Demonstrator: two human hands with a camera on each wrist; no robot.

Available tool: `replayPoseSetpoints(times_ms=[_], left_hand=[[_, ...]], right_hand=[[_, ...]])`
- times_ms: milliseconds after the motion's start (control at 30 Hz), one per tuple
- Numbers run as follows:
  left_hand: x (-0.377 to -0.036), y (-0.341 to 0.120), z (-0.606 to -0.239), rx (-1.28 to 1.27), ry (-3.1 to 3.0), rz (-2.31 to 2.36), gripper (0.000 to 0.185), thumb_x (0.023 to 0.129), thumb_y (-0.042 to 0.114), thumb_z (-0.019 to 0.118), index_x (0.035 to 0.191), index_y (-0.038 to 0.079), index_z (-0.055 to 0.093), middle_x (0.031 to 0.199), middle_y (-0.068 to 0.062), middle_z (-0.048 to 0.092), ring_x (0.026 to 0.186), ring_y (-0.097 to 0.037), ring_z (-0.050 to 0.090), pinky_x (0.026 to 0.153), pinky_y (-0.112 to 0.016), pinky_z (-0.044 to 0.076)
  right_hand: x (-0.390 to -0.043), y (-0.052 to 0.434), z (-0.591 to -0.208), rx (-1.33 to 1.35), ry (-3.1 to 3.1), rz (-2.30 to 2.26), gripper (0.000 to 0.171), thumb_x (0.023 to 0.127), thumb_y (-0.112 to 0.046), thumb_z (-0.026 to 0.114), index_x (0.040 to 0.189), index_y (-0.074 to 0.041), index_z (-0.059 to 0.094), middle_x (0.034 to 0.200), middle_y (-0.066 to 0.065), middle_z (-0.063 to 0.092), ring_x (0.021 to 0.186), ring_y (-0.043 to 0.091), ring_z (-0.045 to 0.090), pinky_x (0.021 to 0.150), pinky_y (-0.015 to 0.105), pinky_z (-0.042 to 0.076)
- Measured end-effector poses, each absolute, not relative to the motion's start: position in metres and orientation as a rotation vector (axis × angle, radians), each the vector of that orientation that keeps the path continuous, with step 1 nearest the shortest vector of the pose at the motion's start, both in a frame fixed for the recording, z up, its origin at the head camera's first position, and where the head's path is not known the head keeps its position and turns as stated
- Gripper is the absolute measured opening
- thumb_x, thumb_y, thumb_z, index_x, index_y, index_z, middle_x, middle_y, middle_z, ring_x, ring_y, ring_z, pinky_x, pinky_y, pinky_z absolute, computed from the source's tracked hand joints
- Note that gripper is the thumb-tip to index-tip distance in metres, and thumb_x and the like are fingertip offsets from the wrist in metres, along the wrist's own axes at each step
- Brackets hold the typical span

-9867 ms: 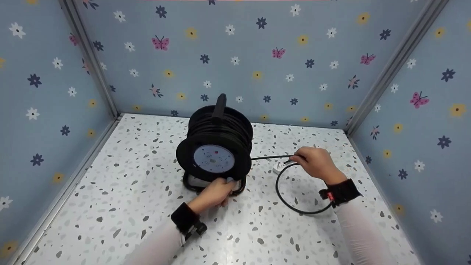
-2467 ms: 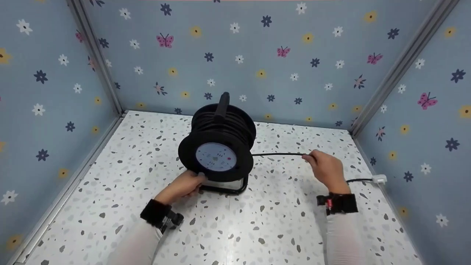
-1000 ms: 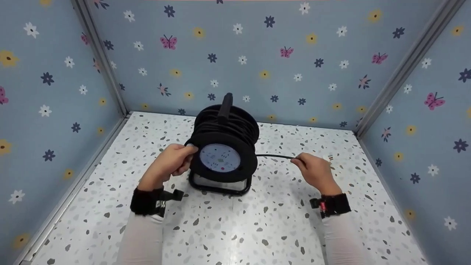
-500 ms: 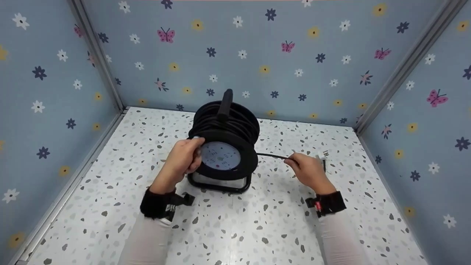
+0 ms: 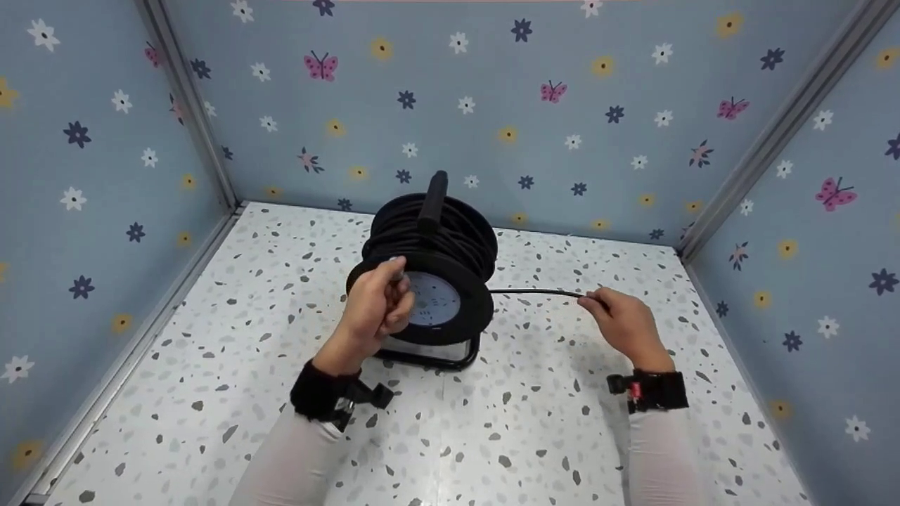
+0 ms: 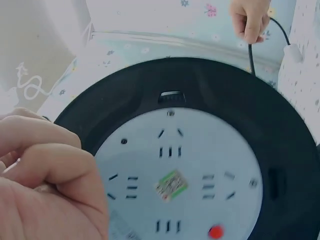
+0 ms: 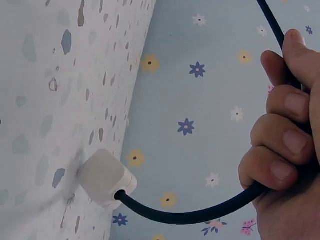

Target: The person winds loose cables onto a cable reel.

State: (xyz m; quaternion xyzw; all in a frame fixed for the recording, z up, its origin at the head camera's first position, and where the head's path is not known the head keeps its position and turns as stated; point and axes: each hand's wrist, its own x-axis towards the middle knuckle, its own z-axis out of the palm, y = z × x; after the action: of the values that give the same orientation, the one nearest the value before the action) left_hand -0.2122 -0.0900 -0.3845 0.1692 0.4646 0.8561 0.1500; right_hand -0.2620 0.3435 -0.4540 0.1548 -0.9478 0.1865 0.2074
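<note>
Gripping what looks like the crank knob on the cable reel (image 5: pixel 429 281), left hand (image 5: pixel 376 306); right hand (image 5: pixel 626 327) curls around the black cable (image 5: pixel 534 292).

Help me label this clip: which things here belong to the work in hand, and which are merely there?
In use:
- cable reel, left hand gripping its winding knob
- black cable, held in right hand
- white plug at the cable's end

Merely there:
- speckled tabletop
- flowered walls

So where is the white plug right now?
In the right wrist view, the white plug lies on the speckled floor at the cable's end, beside the right hand.
</note>
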Motion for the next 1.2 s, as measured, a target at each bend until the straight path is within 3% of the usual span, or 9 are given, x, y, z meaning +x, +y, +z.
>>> replayPoseSetpoints(times_ms=[333, 1200], left_hand=[[-0.208, -0.073, -0.385, 0.49, 1.24, 2.529, 0.042, 0.093, 0.038, 0.037, 0.068, 0.004, 0.032, 0.04, -0.003, 0.027, 0.028, -0.013, 0.017, 0.028, -0.032, 0.008], [-0.205, -0.039, -0.392, 0.541, 1.167, 2.394, 0.043, 0.093, 0.042, 0.036, 0.07, 0.006, 0.034, 0.041, -0.007, 0.025, 0.029, -0.014, 0.019, 0.028, -0.031, 0.01]], right_hand=[[-0.259, 0.352, -0.447, 0.451, -2.547, 0.448, 0.014, 0.086, -0.043, 0.052, 0.081, -0.032, 0.059, 0.06, -0.016, 0.046, 0.045, 0.007, 0.038, 0.046, 0.028, 0.028], [-0.262, 0.312, -0.459, 0.581, -2.568, 0.444, 0.011, 0.085, -0.041, 0.055, 0.081, -0.032, 0.057, 0.057, -0.015, 0.042, 0.045, 0.006, 0.037, 0.043, 0.025, 0.029]])
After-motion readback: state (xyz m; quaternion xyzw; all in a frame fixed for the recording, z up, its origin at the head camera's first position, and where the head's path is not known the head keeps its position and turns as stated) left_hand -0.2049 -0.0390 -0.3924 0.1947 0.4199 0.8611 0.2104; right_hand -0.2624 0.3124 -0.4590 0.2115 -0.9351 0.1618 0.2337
